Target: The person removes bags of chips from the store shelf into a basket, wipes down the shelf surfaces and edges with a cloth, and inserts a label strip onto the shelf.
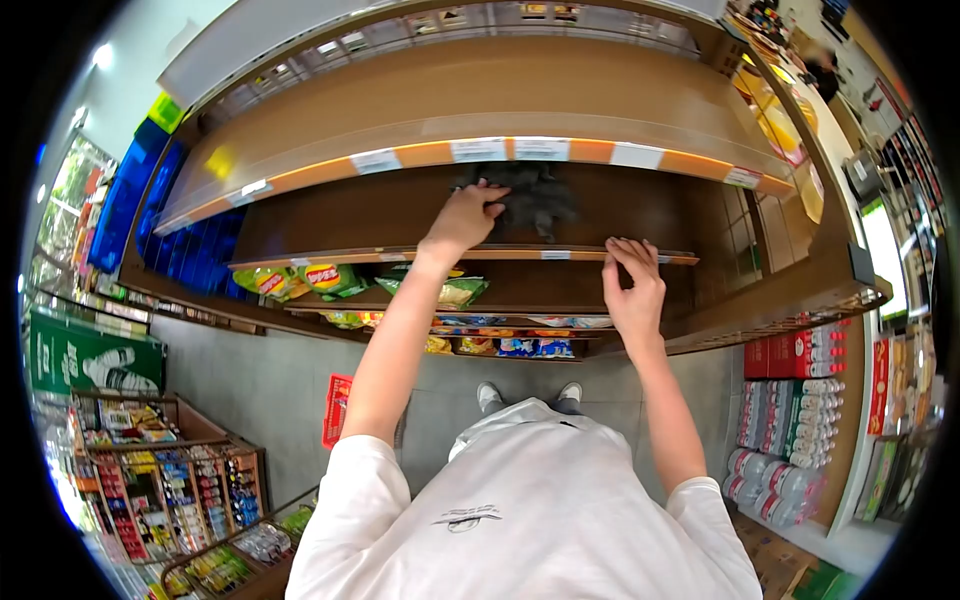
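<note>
My left hand (pixel 466 216) reaches onto the second brown shelf (pixel 350 215), its fingers closed on a crumpled dark grey cloth (pixel 538 205). The cloth lies bunched on the shelf board, partly under the upper shelf's orange label edge (pixel 590 151). Further right, my right hand (pixel 634 284) rests with its fingertips at the front edge of the same shelf, its fingers bent and apart from the thumb, holding nothing.
Below are green chip bags (pixel 335 281) and more snack packs. A red basket (pixel 337 408) stands on the floor at left, near a drinks rack (pixel 170 490). Bottled water packs (pixel 775 485) stand at right. A person (pixel 822 72) is at the far upper right.
</note>
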Demonstrator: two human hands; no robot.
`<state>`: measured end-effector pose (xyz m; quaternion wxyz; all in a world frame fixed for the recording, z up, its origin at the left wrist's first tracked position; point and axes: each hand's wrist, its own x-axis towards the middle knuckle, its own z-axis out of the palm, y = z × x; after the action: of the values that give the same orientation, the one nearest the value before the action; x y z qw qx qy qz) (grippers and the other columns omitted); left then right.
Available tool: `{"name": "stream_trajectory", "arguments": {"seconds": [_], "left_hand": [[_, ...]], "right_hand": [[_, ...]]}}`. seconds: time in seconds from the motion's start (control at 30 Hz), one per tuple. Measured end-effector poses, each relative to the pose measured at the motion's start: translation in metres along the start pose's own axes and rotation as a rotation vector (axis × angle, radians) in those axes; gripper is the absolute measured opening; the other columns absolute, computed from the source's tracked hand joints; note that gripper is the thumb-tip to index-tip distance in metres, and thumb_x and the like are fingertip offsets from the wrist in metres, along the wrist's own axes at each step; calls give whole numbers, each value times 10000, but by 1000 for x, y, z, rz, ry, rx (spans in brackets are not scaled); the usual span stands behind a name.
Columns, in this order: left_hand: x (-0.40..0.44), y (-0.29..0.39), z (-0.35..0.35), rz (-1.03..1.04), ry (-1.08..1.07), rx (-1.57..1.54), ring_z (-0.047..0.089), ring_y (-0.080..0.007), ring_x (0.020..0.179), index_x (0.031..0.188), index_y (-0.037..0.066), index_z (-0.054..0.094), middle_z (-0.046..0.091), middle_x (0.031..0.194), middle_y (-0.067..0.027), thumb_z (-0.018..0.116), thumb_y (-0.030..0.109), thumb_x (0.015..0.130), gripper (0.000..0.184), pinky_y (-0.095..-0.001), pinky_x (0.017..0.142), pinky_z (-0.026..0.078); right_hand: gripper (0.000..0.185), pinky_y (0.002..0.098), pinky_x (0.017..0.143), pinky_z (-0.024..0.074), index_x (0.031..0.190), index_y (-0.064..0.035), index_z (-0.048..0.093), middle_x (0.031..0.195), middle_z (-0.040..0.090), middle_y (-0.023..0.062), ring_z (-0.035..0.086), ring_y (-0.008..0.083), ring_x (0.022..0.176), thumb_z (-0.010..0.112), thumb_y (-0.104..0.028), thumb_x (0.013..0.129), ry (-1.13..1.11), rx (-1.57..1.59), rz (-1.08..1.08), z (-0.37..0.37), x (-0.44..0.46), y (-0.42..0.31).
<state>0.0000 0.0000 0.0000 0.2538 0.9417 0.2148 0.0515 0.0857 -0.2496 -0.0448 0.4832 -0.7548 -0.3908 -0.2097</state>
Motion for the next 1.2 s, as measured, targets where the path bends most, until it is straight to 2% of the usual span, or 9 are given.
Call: {"name": "stream_trajectory", "arguments": {"seconds": [0.17, 0.37, 0.57, 0.7, 0.97, 1.03, 1.1, 1.13, 1.2], "left_hand": [[-6, -93, -27, -19, 194, -123, 531, -326, 1213, 1176, 121, 670, 623, 1157, -228, 611, 122, 883, 299, -383, 1016, 441], [-28, -133, -40, -151, 327, -90, 571, -363, 1133, 1119, 92, 693, 631, 1074, -253, 610, 97, 870, 262, -391, 956, 469], [-45, -116, -16, -180, 487, -4, 615, -397, 1000, 1062, 66, 706, 661, 1002, -220, 607, 100, 872, 218, -419, 864, 505], [-43, -97, -14, -200, 456, 51, 623, -406, 897, 1038, 113, 722, 675, 956, -208, 571, 116, 878, 220, -486, 799, 519], [-26, -41, 14, 3, 396, -59, 631, -406, 867, 1029, 111, 726, 682, 923, -210, 559, 115, 875, 227, -494, 812, 515], [-23, -19, 10, 64, 384, -142, 642, -404, 808, 1032, 85, 715, 679, 871, -218, 543, 87, 885, 226, -447, 764, 533], [-21, 2, 4, 56, 378, -447, 640, -411, 775, 1033, 52, 696, 667, 848, -236, 529, 61, 898, 215, -375, 697, 526], [-21, 9, 3, 106, 435, -451, 652, -395, 735, 1045, 30, 673, 658, 813, -241, 504, 37, 916, 213, -338, 654, 501], [-22, 23, 1, 148, 441, -527, 654, -368, 703, 1058, 28, 667, 657, 795, -233, 495, 32, 924, 218, -338, 653, 501]], "right_hand": [[129, 430, 990, 437, 928, 26, 691, 940, 699, 150, 656, 297, 926, 635, 24, 811, -20, -7, 22, 6, -2, -7], [149, 401, 993, 430, 976, 35, 692, 970, 696, 168, 637, 303, 964, 631, 4, 844, -44, -24, 32, 5, -2, -2], [131, 419, 1009, 419, 951, 32, 691, 962, 700, 156, 646, 293, 953, 622, -5, 845, -30, -61, 40, 6, -2, -3], [116, 434, 1013, 416, 920, 29, 687, 941, 700, 149, 653, 291, 921, 617, 0, 832, -16, -49, 35, 7, -1, -4], [121, 436, 992, 434, 922, 25, 686, 911, 689, 145, 648, 298, 889, 630, 12, 815, 2, -59, 22, 6, -1, -4], [121, 436, 992, 434, 922, 24, 687, 910, 689, 146, 646, 302, 894, 633, 8, 815, -14, -28, 34, 5, -1, -4], [128, 433, 1002, 429, 930, 20, 689, 922, 692, 148, 648, 308, 917, 634, 0, 816, -11, -35, 50, 4, -1, -3], [143, 432, 1012, 424, 948, 16, 689, 944, 695, 149, 648, 309, 940, 633, -4, 819, -24, -16, 61, 4, 0, -4], [182, 417, 1038, 413, 1013, 4, 688, 1024, 700, 155, 646, 293, 1045, 629, -22, 843, -69, 53, 127, -2, 1, 0]]}}
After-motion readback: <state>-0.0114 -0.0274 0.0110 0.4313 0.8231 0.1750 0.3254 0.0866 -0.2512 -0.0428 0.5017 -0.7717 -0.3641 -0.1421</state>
